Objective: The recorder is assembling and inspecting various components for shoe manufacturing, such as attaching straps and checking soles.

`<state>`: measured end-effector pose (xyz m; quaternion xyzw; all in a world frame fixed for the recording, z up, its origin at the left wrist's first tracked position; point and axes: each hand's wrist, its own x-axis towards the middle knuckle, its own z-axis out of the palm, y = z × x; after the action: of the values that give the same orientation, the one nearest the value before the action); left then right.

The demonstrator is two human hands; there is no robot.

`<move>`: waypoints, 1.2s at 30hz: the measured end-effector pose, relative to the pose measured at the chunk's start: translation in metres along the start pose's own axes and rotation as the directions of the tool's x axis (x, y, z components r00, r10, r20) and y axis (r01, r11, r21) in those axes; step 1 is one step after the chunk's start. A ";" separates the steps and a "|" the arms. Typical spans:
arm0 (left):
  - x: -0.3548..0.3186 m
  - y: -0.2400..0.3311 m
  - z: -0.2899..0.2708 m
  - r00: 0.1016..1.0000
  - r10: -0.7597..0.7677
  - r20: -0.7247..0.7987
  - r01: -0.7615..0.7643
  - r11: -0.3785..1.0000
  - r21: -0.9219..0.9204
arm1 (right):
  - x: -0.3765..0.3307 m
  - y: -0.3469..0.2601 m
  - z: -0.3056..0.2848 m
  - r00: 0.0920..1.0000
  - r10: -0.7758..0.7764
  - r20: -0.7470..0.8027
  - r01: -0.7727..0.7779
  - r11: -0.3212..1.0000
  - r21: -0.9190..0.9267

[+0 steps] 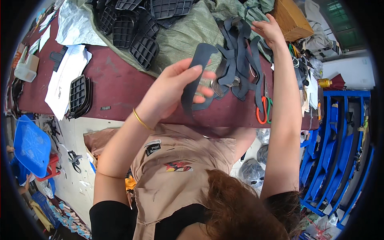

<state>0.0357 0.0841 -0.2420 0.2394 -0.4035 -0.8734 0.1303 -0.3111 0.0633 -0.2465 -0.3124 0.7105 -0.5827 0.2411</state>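
Note:
My left hand (170, 86) is closed on a dark grey strip (204, 53), pinched under the thumb above the dark red table (116, 92). The strip has a rounded upper end and hangs down past the fingers. My right arm reaches to the far right, where my right hand (272, 34) is held up with its fingers apart, nothing visible in it. Between the hands a tangled heap of similar grey strips (240, 52) lies partly on green cloth (180, 42). Scissors (262, 105) with orange-red handles rest to the right of the heap, next to a green-handled tool (269, 110).
Black gridded pads (145, 52) are piled on the cloth at the back. More pads (79, 96) stand stacked at the left beside white paper (68, 76). A cardboard box (292, 20) stands at the back right. Blue racks (336, 148) are to the right, a blue basket (32, 144) to the left.

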 end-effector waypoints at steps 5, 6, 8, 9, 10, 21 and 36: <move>-0.008 -0.030 0.003 0.900 0.374 -0.223 -0.327 0.919 0.220 | -0.133 -0.039 0.052 0.877 -0.206 0.435 0.157 0.977 0.147; -0.011 -0.035 0.002 0.864 0.436 -0.253 -0.353 0.882 0.312 | -0.174 -0.041 0.069 0.885 -0.078 0.460 0.044 0.995 0.084; -0.010 -0.040 0.009 0.881 0.449 -0.148 -0.363 0.844 0.394 | -0.218 -0.030 0.077 0.898 -0.108 0.428 -0.021 0.958 0.285; -0.011 -0.037 0.014 0.897 0.433 -0.089 -0.359 0.832 0.423 | -0.222 -0.031 0.073 0.912 -0.066 0.405 -0.065 0.952 0.300; -0.012 -0.037 0.018 0.910 0.414 -0.029 -0.358 0.817 0.452 | -0.225 -0.033 0.068 0.924 -0.023 0.382 -0.107 0.942 0.317; 0.035 -0.049 0.069 0.979 0.142 -0.146 -0.191 0.891 -0.411 | -0.313 -0.027 -0.027 0.870 -0.479 -0.117 0.493 0.854 0.165; 0.156 -0.003 0.063 0.415 0.856 0.309 -0.596 -0.002 0.803 | -0.365 -0.076 -0.174 0.796 -0.593 0.123 0.521 0.774 0.361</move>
<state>-0.1304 0.0607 -0.2575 0.1361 -0.8032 -0.3124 0.4887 -0.1701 0.4365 -0.1448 -0.5332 0.4521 -0.6913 0.1827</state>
